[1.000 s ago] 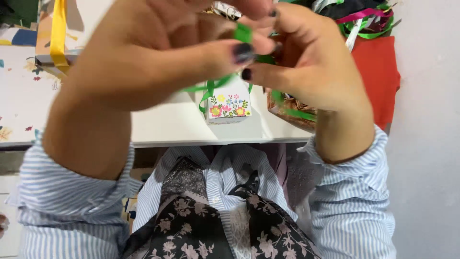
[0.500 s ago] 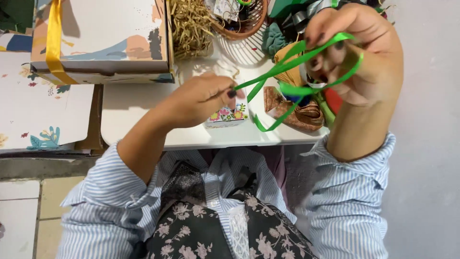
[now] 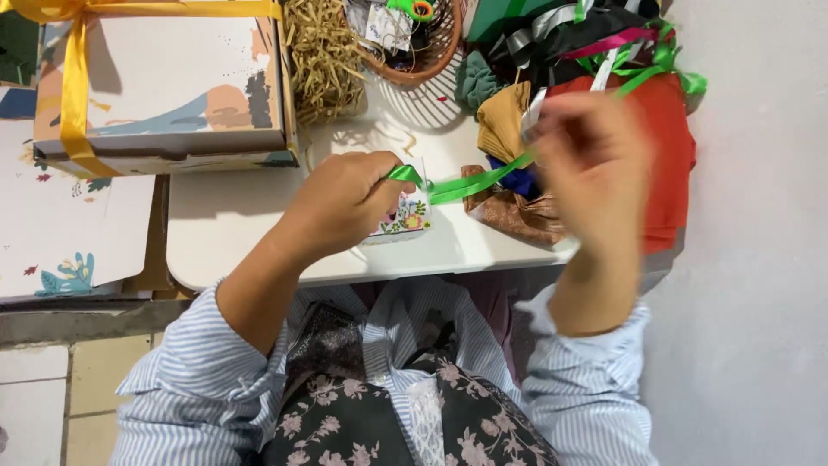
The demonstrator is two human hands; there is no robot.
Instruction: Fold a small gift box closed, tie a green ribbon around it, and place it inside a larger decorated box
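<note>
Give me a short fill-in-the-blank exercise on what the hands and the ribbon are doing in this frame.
1. The left hand pinches one end of a ribbon whose colour is ____.
2. The ribbon runs from the left hand up to the ____ hand, which is blurred.
3. Under the left hand lies a small box printed with ____.
4. The big box at the back is tied with a ____ ribbon.

Missing words: green; right; flowers; yellow

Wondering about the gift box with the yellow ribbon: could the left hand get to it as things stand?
Probably yes. The gift box sits on the table just up and left of the left hand, with nothing between them. But its fingers are pinching the green ribbon, so it would need to let go first.
</note>
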